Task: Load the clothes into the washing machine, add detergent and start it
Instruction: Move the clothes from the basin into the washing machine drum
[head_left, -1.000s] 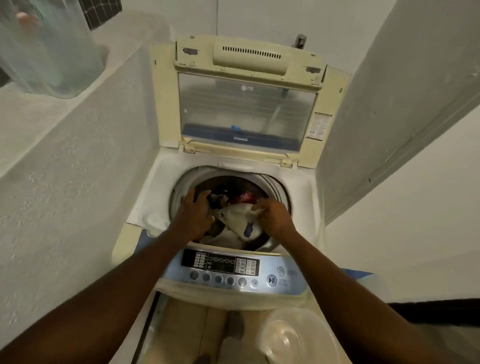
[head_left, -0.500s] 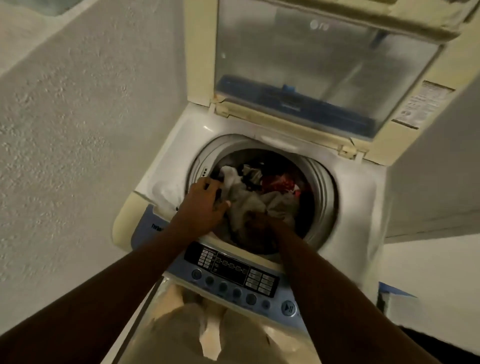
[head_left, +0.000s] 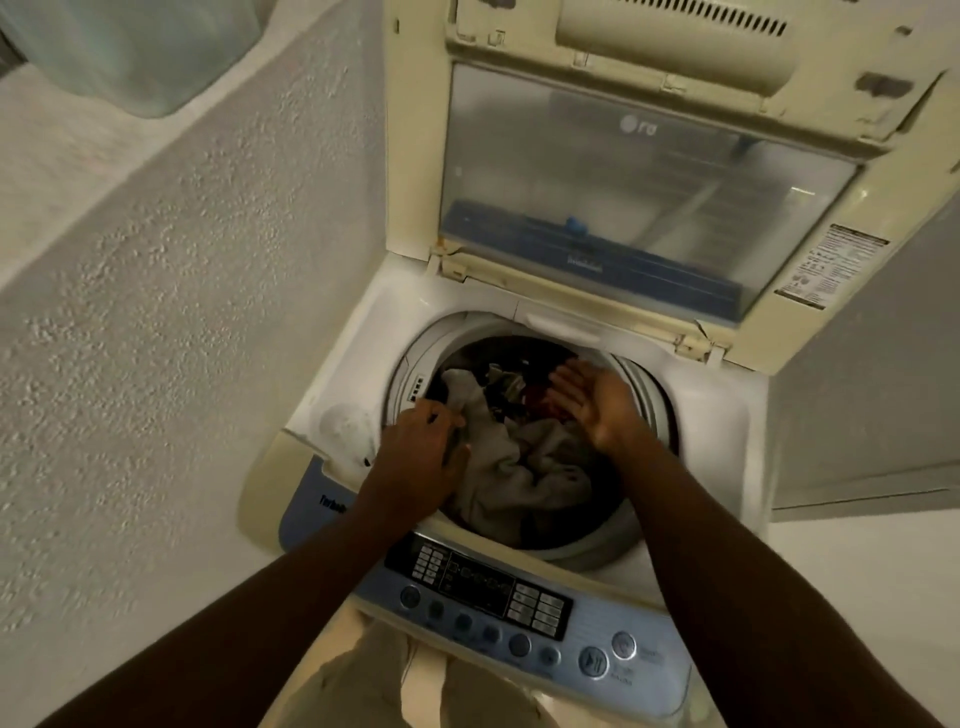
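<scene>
A top-loading washing machine stands in front of me with its lid raised. Its drum holds a heap of clothes: grey and white cloth on top, dark and red pieces behind. My left hand lies on the left side of the heap, fingers curled onto the pale cloth at the drum's rim. Above the right side of the drum my right hand is lifted, palm turned up and fingers spread, holding nothing. The control panel with its buttons is at the near edge.
A rough plastered wall runs close along the left of the machine. On the ledge at the top left stands a translucent container. Another wall boxes in the right side. My trousers show below the panel.
My right hand has come up out of the clothes and opened above the drum. My left hand stays at the left rim on the pale cloth. The view has shifted slightly.
</scene>
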